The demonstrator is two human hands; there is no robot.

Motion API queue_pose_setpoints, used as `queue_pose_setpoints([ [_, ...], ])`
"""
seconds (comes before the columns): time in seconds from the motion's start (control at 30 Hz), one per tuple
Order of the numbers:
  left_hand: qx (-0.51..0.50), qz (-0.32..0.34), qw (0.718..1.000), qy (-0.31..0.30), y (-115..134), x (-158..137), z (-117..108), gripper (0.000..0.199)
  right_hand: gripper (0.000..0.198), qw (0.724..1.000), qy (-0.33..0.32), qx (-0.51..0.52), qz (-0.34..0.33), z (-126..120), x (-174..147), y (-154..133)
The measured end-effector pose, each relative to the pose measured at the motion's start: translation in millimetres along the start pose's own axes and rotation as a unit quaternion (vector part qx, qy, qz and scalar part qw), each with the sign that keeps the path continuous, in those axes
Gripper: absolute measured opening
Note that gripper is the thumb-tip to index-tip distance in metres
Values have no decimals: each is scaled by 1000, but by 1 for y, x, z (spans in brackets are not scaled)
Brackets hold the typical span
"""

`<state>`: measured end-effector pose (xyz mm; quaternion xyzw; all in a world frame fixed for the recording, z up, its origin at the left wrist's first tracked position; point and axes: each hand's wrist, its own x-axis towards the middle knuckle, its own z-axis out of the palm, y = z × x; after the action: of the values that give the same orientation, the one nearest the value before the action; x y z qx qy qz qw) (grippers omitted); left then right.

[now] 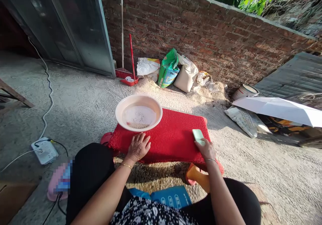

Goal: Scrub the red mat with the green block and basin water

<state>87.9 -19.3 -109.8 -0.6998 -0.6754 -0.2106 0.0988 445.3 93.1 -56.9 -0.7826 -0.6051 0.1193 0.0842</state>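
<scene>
A red cloth (173, 134) is spread over a low table in front of my knees. My left hand (138, 147) lies on its near left part, fingers stretched out, holding nothing. Just beyond those fingertips stands a pale pink basin (158, 117) with what looks like sudsy water (141, 116) inside. Over the right side of the cloth, my right hand (206, 150) is closed on a flat pale green block (198, 134) with rounded corners. Its far end sticks out past the fingers, and its exact kind cannot be made out.
A power strip (44, 151) with cables lies on the ground at left. Along the brick wall (201, 34) are a red dustpan (130, 81), a green sack (168, 69) and a pale sack (186, 75). A white umbrella (279, 107) covers items at right.
</scene>
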Motion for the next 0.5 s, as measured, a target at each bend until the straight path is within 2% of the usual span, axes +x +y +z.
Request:
queue_pose_setpoints([
  [0.13, -11, -8, 1000, 7, 1, 0, -1, 33, 67, 990, 27, -20, 138, -26, -5, 49],
  [0.2, -11, -8, 1000, 7, 2, 1, -2, 33, 68, 986, 44, -11, 162, -30, -12, 53],
  [0.27, -5, -5, 1000, 4, 2, 1, -3, 33, 65, 988, 51, 10, 148, -26, -23, 40],
  [0.33, -1, -4, 1000, 0, 2, 1, -5, 33, 58, 995, 49, 41, 73, -13, -39, 13],
  [0.4, 3, -3, 1000, -3, 2, 1, -6, 34, 49, 995, 41, 71, -54, 4, -59, -25],
  [0.5, 14, 3, 1000, -7, 1, 1, -5, 34, 39, 965, -4, 86, -248, 30, -90, -81],
])
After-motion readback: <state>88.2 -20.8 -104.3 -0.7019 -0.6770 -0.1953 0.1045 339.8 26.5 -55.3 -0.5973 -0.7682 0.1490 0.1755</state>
